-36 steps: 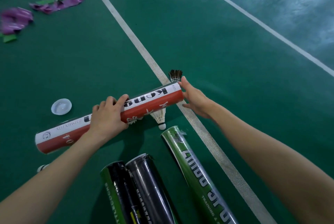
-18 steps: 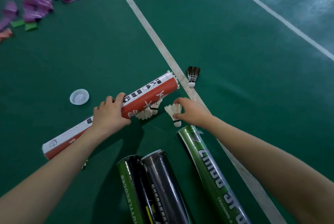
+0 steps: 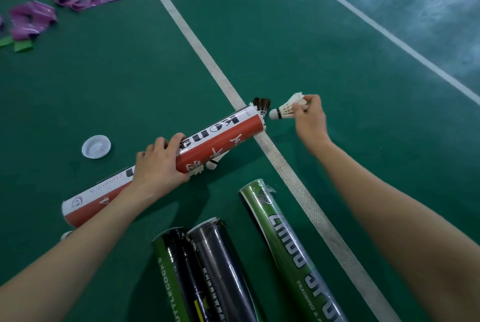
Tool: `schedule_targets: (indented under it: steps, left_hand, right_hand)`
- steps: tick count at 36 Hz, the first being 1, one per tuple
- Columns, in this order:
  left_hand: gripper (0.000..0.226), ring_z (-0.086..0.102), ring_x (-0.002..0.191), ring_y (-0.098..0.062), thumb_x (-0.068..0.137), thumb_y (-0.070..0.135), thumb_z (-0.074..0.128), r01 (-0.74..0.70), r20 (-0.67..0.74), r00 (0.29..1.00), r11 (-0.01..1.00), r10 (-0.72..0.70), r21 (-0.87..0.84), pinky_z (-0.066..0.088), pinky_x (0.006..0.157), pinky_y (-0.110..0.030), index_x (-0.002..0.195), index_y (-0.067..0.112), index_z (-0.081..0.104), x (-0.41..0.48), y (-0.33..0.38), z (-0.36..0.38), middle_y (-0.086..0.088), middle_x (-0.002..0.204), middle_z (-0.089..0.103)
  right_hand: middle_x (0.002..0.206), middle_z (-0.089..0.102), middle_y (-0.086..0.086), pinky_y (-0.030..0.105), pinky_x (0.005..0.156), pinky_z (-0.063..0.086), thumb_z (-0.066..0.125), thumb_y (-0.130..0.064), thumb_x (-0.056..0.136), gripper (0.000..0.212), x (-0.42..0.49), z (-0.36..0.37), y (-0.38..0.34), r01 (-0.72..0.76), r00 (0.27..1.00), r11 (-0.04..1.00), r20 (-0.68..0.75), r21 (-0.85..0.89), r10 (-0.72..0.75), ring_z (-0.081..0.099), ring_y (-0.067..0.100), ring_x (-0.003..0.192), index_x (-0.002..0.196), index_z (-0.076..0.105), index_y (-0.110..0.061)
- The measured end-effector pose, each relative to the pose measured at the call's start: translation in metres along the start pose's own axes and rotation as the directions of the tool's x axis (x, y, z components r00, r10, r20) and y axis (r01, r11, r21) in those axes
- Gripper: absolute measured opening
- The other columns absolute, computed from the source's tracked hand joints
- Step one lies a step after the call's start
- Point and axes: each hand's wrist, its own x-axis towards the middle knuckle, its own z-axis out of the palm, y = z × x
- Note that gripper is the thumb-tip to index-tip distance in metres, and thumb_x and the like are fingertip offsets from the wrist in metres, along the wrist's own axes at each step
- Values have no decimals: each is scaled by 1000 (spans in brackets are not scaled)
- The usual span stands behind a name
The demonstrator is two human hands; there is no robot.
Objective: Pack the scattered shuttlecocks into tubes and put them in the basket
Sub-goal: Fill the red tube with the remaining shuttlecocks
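Two white lines (image 3: 197,46) stripe green court floor (image 3: 130,93); left fingers (image 3: 178,140) wrap red tube (image 3: 220,137), right fingers (image 3: 310,100) pinch shuttlecock (image 3: 287,108).

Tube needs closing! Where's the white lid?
Head view, left side: white lid lies on the floor, left of the left hand gripping the red tube.

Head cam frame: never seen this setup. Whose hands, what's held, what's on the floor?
No robot: a person wears one camera on the head, looking down at their own bare hands. The left hand grips a red and white tube; the right hand pinches a white shuttlecock by its feathers, cork pointing at the tube's open end. On the green court floor lie a white cap, a green tube, a black tube, a green-and-black tube, a second white shuttlecock partly hidden by the held tube, a dark-feathered shuttlecock by its mouth, and purple and green scraps.
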Motion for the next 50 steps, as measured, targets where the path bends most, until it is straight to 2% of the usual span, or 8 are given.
schedule_targets:
  steps: [6, 14, 21, 27, 35, 42, 46, 50]
  left_hand:
    - [82, 49, 105, -28, 69, 40, 73, -54, -44, 998, 998, 53, -19, 36, 94, -43, 137, 29, 27, 3, 21, 2, -4, 112, 45]
    - [87, 48, 108, -29, 67, 40, 75, -92, -96, 992, 993, 85, -70, 33, 95, -42, 141, 28, 30, 7, 32, -4, -6, 115, 45]
    - [81, 49, 103, -28, 69, 36, 74, -107, -141, 984, 994, 105, -5, 34, 95, -43, 138, 29, 32, 19, 34, -8, -7, 112, 47]
    - [83, 49, 101, -29, 69, 38, 73, 38, -32, 999, 999, -38, 14, 39, 90, -42, 138, 30, 27, 47, 24, -3, -8, 110, 46]
    - [84, 49, 103, -27, 69, 39, 73, 110, 29, 994, 994, -110, 9, 39, 91, -42, 138, 31, 25, 60, 5, 2, -6, 111, 46]
    - [85, 49, 101, -27, 69, 41, 71, 145, 14, 989, 989, -144, -24, 41, 89, -40, 140, 30, 24, 53, -10, -9, -6, 111, 46]
    - [84, 50, 99, -27, 68, 41, 70, 151, 3, 988, 988, -151, -11, 44, 86, -40, 138, 31, 26, 41, -16, -13, -5, 108, 46]
    - [83, 51, 95, -26, 67, 42, 71, 139, 13, 990, 990, -139, 16, 46, 84, -40, 136, 31, 27, 26, -20, -14, -4, 105, 46]
  right_hand:
    - [88, 59, -4, 6, 48, 36, 40, -18, 101, 24, -4, -8, -14, 5, 991, 990, 133, 139, -24, 49, 3, 66, 124, 43, -13]
    - [125, 50, -5, 22, 103, 28, 20, -46, 102, 53, -20, -10, -28, -65, 953, 951, 302, 302, -30, 45, 5, 115, 144, 33, -15]
    - [109, 53, -10, 26, 107, 26, 16, -50, 101, 54, -16, 10, -33, -145, 915, 913, 402, 381, -22, 47, 6, 110, 142, 35, -21]
    - [120, 60, 3, 38, 99, 43, 43, -30, 99, 34, 31, 41, -4, -98, 974, 991, 211, 88, 77, 55, 16, 107, 131, 46, -16]
    - [156, 20, 6, 48, 115, 16, 52, -14, 94, 65, 65, 83, 2, 169, 934, 909, 358, -382, -23, 9, 27, 144, 150, 21, -19]
    - [133, 47, 17, 44, 101, 38, 59, -13, 91, 51, 49, 94, 9, 181, 955, 828, 296, -531, -19, 44, 33, 121, 137, 38, -8]
    - [120, 60, 12, 39, 98, 36, 58, -15, 92, 31, 43, 86, 16, 272, 950, 803, 281, -530, -136, 44, 30, 119, 122, 57, -10]
    - [103, 67, 1, 23, 87, 35, 57, -18, 93, 18, 42, 70, 13, 245, 969, 914, 111, -323, -220, 51, 21, 109, 105, 69, -13]
